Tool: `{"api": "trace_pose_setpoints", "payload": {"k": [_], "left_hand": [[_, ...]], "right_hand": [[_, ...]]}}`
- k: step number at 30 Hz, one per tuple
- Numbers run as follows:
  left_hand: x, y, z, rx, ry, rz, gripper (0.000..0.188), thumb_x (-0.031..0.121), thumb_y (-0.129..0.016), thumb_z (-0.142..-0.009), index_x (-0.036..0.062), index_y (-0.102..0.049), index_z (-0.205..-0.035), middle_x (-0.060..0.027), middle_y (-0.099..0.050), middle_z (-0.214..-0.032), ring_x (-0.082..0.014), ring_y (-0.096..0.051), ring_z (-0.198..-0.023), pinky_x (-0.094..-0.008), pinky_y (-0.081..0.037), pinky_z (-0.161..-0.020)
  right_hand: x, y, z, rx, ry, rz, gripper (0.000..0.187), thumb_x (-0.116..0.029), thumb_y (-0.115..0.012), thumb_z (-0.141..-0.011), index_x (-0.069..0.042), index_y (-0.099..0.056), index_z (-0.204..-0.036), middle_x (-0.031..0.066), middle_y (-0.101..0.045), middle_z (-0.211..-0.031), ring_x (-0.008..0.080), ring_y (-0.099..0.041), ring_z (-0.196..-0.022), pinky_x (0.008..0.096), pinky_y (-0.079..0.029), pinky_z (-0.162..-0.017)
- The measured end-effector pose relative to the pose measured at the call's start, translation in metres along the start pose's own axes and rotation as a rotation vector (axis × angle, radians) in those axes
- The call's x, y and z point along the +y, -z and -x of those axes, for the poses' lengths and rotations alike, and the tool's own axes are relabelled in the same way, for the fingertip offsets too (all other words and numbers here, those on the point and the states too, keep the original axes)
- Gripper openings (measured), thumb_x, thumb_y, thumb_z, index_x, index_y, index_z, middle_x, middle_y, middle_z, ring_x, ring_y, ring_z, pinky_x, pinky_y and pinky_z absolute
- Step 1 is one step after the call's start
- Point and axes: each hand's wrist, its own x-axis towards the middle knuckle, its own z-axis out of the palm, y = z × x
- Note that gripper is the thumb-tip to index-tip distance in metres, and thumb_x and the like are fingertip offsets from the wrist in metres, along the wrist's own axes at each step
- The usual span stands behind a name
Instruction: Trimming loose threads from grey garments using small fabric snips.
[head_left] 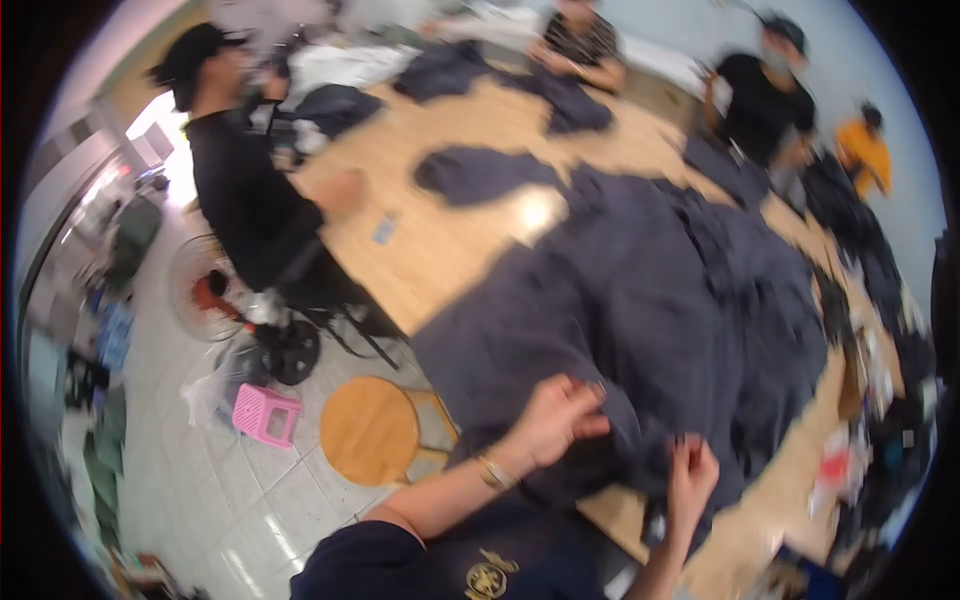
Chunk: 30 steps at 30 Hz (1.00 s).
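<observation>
A large dark grey cloth garment (690, 290) lies spread and rumpled over the near part of the wooden table, its folds reaching down in front of me. My left hand (560, 420), with a bracelet at the wrist, is over the garment's near edge; its thumb and fingers are bent but apart. To its right, my right hand (692, 472) is closed in a pinch at the garment's near right portion. Blur hides whether a bit of cloth or something thinner is between those fingertips.
More dark cloth pieces (485, 175) lie farther up the table (400, 270). A person in black (245, 190) stands at the left side; others are at the far side. On the tiled floor are a round wooden stool (370, 430), a pink stool (266, 415) and a fan (205, 290).
</observation>
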Motion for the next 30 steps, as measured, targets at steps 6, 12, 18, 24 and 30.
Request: {"api": "trace_pose_setpoints", "payload": {"k": [6, 12, 18, 24, 30], "left_hand": [[0.008, -0.009, 0.017, 0.004, -0.102, 0.05, 0.007, 0.008, -0.055, -0.092, 0.0057, -0.054, -0.098, -0.0016, -0.06, -0.093, -0.0135, -0.061, -0.087, -0.0361, -0.055, -0.082], [-0.009, -0.006, 0.02, 0.009, -0.025, 0.035, 0.01, 0.013, -0.054, -0.094, 0.0038, -0.053, -0.098, -0.0053, -0.061, -0.097, -0.016, -0.061, -0.092, -0.0375, -0.052, -0.088], [-0.02, -0.011, 0.028, 0.05, -0.146, -0.03, 0.013, 0.013, -0.054, -0.094, 0.0008, -0.054, -0.098, -0.0073, -0.061, -0.099, -0.0162, -0.06, -0.094, -0.0366, -0.05, -0.09], [-0.034, -0.014, 0.03, -0.001, -0.252, -0.082, 0.015, 0.01, -0.054, -0.094, -0.0029, -0.053, -0.101, -0.007, -0.062, -0.096, -0.0123, -0.06, -0.088, -0.0282, -0.05, -0.085], [-0.043, -0.015, 0.033, -0.04, -0.377, -0.235, 0.019, 0.01, -0.057, -0.093, -0.0034, -0.052, -0.105, -0.0065, -0.064, -0.092, -0.0102, -0.06, -0.088, -0.0231, -0.048, -0.082]], "right_hand": [[-0.023, -0.045, -0.014, -0.115, 0.042, -0.173, 0.014, -0.005, -0.052, -0.093, -0.003, -0.064, -0.1, 0.0016, -0.054, -0.086, 0.0054, -0.049, -0.066, 0.0179, -0.039, -0.057], [0.029, -0.056, 0.012, -0.25, -0.469, -0.347, 0.014, -0.007, -0.049, -0.094, 0.002, -0.06, -0.099, 0.0036, -0.062, -0.083, 0.0054, -0.054, -0.064, 0.018, -0.042, -0.057], [0.005, -0.05, 0.012, -0.087, 0.017, -0.045, 0.013, 0.002, -0.057, -0.087, 0.0, -0.06, -0.099, 0.0054, -0.061, -0.082, 0.0114, -0.056, -0.068, 0.0195, -0.044, -0.064], [-0.01, -0.055, 0.007, -0.087, 0.465, 0.34, 0.045, 0.011, -0.062, -0.059, -0.003, -0.061, -0.103, 0.0093, -0.058, -0.087, 0.0227, -0.061, -0.065, 0.0311, -0.048, -0.051], [-0.007, -0.058, 0.012, -0.035, 0.538, 0.533, 0.043, 0.012, -0.059, -0.06, -0.002, -0.059, -0.1, 0.0102, -0.057, -0.086, 0.0235, -0.06, -0.065, 0.0311, -0.048, -0.053]]}}
